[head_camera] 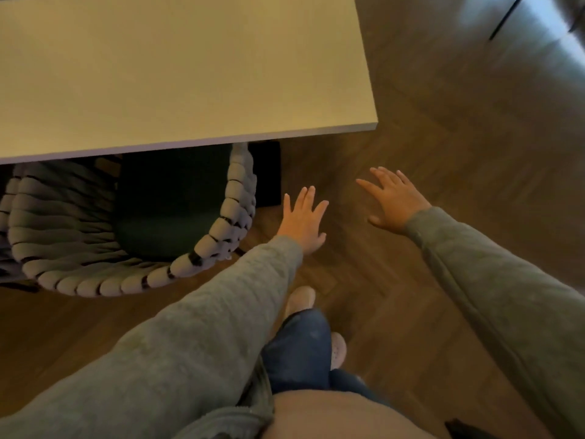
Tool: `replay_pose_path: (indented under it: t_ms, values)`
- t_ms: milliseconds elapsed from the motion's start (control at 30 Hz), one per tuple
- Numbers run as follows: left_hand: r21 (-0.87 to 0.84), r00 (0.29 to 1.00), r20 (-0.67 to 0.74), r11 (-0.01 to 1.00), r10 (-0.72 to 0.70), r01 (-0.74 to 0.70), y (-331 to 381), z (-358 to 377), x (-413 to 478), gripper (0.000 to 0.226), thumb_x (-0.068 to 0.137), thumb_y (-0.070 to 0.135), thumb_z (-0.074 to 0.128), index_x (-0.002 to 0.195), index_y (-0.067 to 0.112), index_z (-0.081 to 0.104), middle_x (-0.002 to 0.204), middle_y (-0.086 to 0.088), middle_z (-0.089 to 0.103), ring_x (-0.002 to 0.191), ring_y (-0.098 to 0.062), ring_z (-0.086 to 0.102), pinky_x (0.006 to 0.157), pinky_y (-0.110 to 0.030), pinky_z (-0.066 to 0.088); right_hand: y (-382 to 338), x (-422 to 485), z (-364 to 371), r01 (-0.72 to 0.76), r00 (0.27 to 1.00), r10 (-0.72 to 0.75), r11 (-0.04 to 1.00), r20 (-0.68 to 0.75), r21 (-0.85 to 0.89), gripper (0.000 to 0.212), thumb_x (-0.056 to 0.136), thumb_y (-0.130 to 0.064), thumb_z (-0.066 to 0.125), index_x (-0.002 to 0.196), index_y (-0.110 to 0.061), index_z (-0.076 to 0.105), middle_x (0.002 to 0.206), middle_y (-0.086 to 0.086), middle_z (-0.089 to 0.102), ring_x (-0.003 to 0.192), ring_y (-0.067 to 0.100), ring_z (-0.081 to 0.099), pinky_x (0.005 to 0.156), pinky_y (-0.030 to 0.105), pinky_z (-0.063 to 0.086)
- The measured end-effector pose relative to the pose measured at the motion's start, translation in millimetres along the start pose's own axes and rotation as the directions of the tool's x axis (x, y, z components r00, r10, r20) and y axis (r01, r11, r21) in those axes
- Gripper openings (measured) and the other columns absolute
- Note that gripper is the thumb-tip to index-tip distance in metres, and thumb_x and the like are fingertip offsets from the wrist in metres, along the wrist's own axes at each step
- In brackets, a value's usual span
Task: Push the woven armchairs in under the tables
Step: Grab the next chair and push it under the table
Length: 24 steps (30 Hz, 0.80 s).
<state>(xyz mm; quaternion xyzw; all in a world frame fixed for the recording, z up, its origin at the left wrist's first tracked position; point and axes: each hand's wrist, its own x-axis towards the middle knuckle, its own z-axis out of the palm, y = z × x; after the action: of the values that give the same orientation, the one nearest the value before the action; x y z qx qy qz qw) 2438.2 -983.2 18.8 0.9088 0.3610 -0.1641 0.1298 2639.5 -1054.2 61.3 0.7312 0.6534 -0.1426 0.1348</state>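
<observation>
Judging by the head view alone, the work at this table looked largely done. The woven armchair [221, 223] stood with its front tucked beneath the near edge of the pale table [190, 74]. Only its curved back and the rear part of its dark green seat cushion [171, 201] showed beyond that edge. How deep it sat could not be told, since the tabletop hid the front of the chair. More grey weave showed at the far left edge of the view, perhaps a second chair, though too little of it was visible to be sure. Neither hand was on the chair. The left hand [304, 221] hovered just to the right of the woven back, apart from it, with fingers straight and spread and holding nothing. The right hand [395, 201] was farther right over the herringbone wood floor [443, 137], likewise flat, wide and empty. A dark table leg [266, 172] stood near the chair's right side. The person's slippered feet [300, 299] pointed toward the open floor beside the table corner. This chair probably needed no more than a small nudge, if anything. Whatever remained of the task lay with chairs at other tables, none of which showed here.
</observation>
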Motion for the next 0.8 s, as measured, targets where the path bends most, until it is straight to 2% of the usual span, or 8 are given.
replay_pose_path:
  t_ms: [233, 367, 567, 800]
  values:
    - [0.031, 0.984, -0.163, 0.996, -0.078, 0.085, 45, -82, 125, 0.074, 0.096, 0.052, 0.042, 0.155, 0.018, 0.011, 0.162, -0.01, -0.004, 0.149, -0.03, -0.007, 0.116, -0.059, -0.003, 93, 76, -40, 0.044, 0.999, -0.044, 0.999, -0.025, 0.004, 0.085, 0.09, -0.044, 0.061, 0.155, -0.026, 0.01, 0.163, 0.011, 0.006, 0.15, 0.025, 0.003, 0.122, 0.042, 0.004]
    - [0.066, 0.986, -0.131, 0.992, -0.101, 0.11, 62, -115, 204, 0.076, 0.096, 0.06, 0.032, 0.155, 0.016, 0.01, 0.163, -0.005, -0.003, 0.149, -0.027, -0.007, 0.114, -0.061, -0.004, 147, 120, -70, 0.053, 0.999, -0.054, 0.998, -0.008, -0.028, 0.085, 0.089, -0.046, 0.061, 0.155, -0.028, 0.01, 0.163, 0.009, 0.007, 0.15, 0.024, 0.004, 0.122, 0.042, 0.006]
    - [0.069, 0.985, -0.065, 0.984, -0.158, 0.162, 77, -157, 294, 0.083, 0.094, 0.063, 0.035, 0.156, 0.015, 0.006, 0.163, -0.005, -0.005, 0.149, -0.027, -0.009, 0.114, -0.06, -0.005, 230, 192, -103, 0.064, 0.998, -0.063, 0.997, 0.025, -0.039, 0.085, 0.09, -0.047, 0.06, 0.155, -0.029, 0.009, 0.162, 0.009, 0.009, 0.15, 0.024, 0.006, 0.122, 0.041, 0.008]
    - [0.058, 0.965, -0.038, 0.963, -0.261, 0.263, 94, -192, 411, 0.082, 0.095, 0.059, 0.038, 0.155, 0.014, 0.006, 0.163, -0.006, -0.005, 0.149, -0.026, -0.009, 0.115, -0.06, -0.004, 329, 288, -128, 0.166, 0.985, -0.165, 0.985, 0.047, -0.035, 0.084, 0.09, -0.045, 0.061, 0.155, -0.028, 0.01, 0.162, 0.009, 0.009, 0.15, 0.024, 0.006, 0.122, 0.042, 0.008]
